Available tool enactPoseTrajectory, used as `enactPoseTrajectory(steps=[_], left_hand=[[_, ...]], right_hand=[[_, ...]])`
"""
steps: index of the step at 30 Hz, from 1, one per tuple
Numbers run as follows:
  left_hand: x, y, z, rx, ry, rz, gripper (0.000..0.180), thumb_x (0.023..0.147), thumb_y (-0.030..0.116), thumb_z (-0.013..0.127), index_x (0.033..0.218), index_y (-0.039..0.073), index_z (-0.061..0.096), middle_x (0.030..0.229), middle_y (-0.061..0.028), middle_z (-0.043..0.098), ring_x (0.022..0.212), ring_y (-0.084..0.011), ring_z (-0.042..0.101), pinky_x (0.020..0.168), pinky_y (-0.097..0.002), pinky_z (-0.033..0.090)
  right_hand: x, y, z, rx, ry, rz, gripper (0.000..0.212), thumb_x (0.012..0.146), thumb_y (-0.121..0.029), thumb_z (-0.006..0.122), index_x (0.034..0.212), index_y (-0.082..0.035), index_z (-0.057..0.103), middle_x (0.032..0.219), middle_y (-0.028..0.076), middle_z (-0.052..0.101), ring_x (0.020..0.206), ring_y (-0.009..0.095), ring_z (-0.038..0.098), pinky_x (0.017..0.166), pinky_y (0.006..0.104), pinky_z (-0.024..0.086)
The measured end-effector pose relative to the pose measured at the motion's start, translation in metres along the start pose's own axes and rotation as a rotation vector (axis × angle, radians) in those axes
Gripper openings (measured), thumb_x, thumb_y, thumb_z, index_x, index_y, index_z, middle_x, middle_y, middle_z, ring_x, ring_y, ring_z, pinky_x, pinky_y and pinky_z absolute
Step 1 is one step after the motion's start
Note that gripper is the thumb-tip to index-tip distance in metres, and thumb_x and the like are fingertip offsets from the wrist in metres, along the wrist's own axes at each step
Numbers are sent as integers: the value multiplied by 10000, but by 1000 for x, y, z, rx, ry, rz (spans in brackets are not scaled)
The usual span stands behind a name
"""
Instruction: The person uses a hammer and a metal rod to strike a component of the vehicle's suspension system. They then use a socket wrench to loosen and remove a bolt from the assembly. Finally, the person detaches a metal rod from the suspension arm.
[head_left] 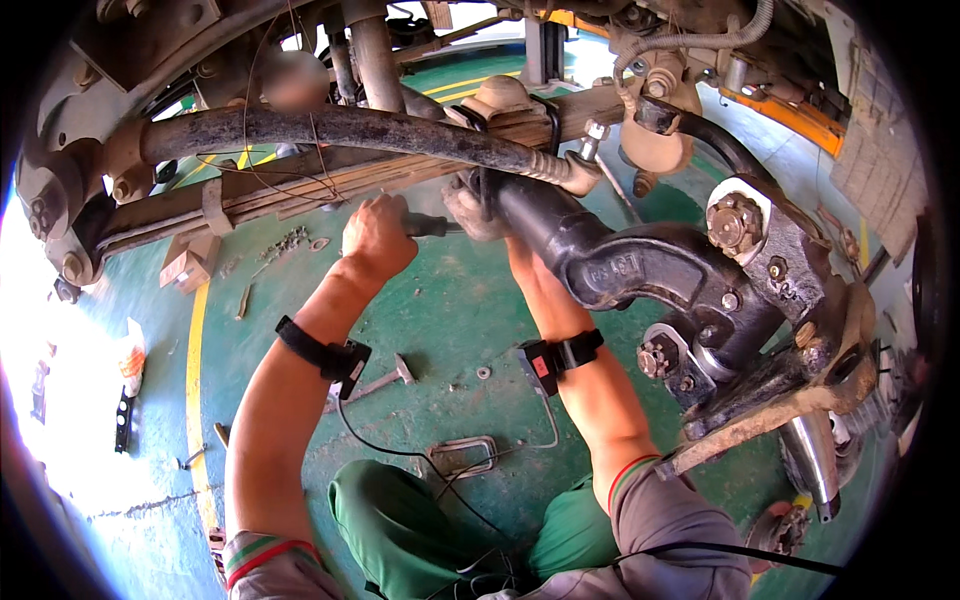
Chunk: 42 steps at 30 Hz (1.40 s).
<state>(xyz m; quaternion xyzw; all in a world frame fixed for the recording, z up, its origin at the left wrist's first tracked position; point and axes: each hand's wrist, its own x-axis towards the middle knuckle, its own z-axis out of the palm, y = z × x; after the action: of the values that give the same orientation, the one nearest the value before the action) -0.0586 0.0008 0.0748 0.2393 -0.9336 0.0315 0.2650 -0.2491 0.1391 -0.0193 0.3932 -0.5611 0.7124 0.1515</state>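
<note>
Head view: left hand (376, 236) grips what seems a handle (427, 225); right hand (526, 262) (behind the axle (545, 217)): hold I cannot tell.

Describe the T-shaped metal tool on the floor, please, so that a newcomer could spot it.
Find the green floor between the forearms. Just right of the black device on the left wrist lies the T-shaped metal tool; its crosswise head distinguishes it from the rectangular metal loop and small washer nearby.

Green floor (440, 330), yellow line (195, 370) at left
A hammer (383, 382) lies near centre, a cardboard box (188, 264) upper left, a metal bracket (491, 452) lower centre.
</note>
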Motion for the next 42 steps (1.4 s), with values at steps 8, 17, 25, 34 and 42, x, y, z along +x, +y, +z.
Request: enactPoseTrajectory(steps=[8, 17, 25, 34, 42], left_hand=[[-37, 26, -32, -101, -228, -13, 243, 774, 214, 673, 953, 51, 645, 965, -188, 681, 952, -397, 647, 838, -482, 525], [-45, 28, -18, -159, -297, -159, 451, 776, 390, 770, 1038, 33, 684, 1010, -191, 703, 997, -388, 651, 890, -460, 513], [-34, 29, -20, -81, -345, -51, 501, 824, 439, 732, 1091, 22, 649, 1067, -191, 665, 1065, -376, 613, 946, -433, 483], [-86, 82, -45, -122, -354, -239, 528, 859, 546, 662, 927, 24, 702, 815, -225, 690, 836, -398, 685, 758, -470, 532], [-112, 133, -62, -267, -445, -198, 421, 813, 431, 737, 881, 27, 636, 808, -230, 690, 816, -438, 673, 731, -519, 529]], right_hand=[[29, -48, 8, 122, -306, -10, 421, 907, -237, 690, 1269, -51, 583, 1223, 188, 624, 1146, 323, 572, 968, 453, 470], [48, -60, 16, 155, -442, 59, 412, 912, -238, 682, 1263, -46, 583, 1221, 185, 625, 1137, 317, 575, 965, 448, 473], [5, -5, -13, 355, -173, 225, 405, 916, -238, 674, 1258, -41, 583, 1219, 183, 625, 1130, 311, 578, 961, 444, 476], [4, -1, -24, 384, -255, 260, 397, 921, -239, 666, 1252, -36, 583, 1216, 181, 626, 1121, 305, 581, 958, 439, 480], [-34, 11, -53, 372, -165, 330, 391, 926, -240, 659, 1247, -31, 583, 1214, 178, 626, 1114, 300, 584, 954, 435, 483]])
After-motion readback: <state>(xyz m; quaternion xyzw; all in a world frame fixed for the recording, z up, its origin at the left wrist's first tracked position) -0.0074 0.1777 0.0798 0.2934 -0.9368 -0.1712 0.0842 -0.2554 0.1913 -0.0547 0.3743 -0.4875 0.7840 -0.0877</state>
